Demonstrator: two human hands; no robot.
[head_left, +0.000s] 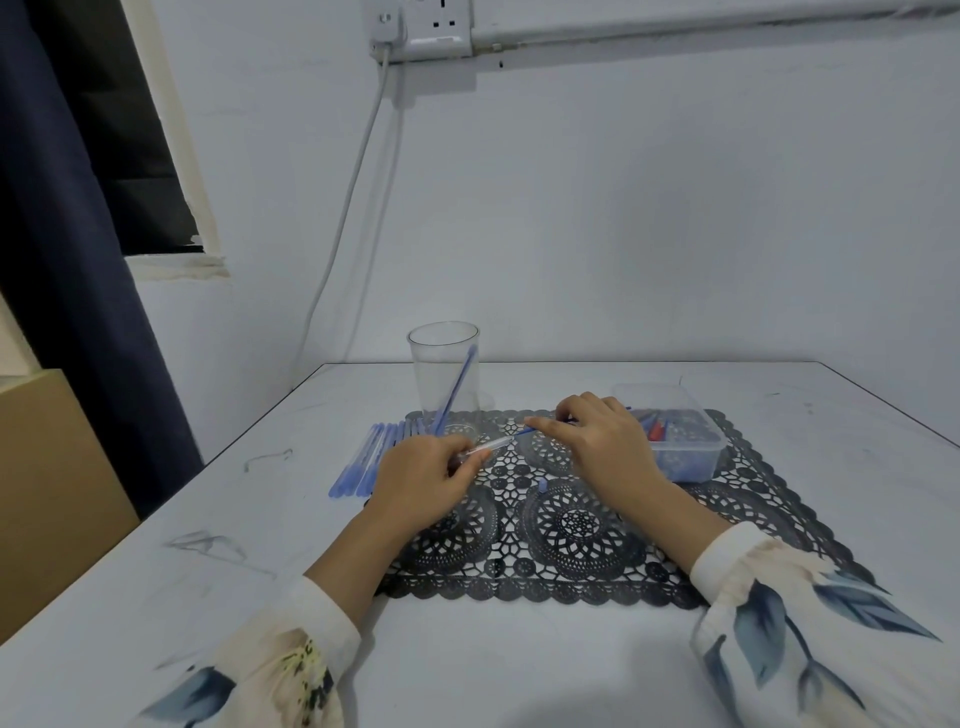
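Note:
My left hand (423, 475) grips a clear pen barrel (488, 446) over the black lace mat (571, 525). My right hand (597, 436) pinches a thin blue ink refill (524, 431) whose tip points into the barrel's open end. A small blue pen cap (543, 486) lies on the mat between my hands. One blue pen (457, 387) leans inside a clear plastic cup (444, 371) at the mat's far left corner. Several blue pens (371, 457) lie in a row left of my left hand.
A clear plastic box (675, 441) with blue and red pen parts sits on the mat behind my right hand. The white table (519, 660) meets a wall at the back. A cardboard box (57, 483) and a dark curtain (78, 291) stand at the left.

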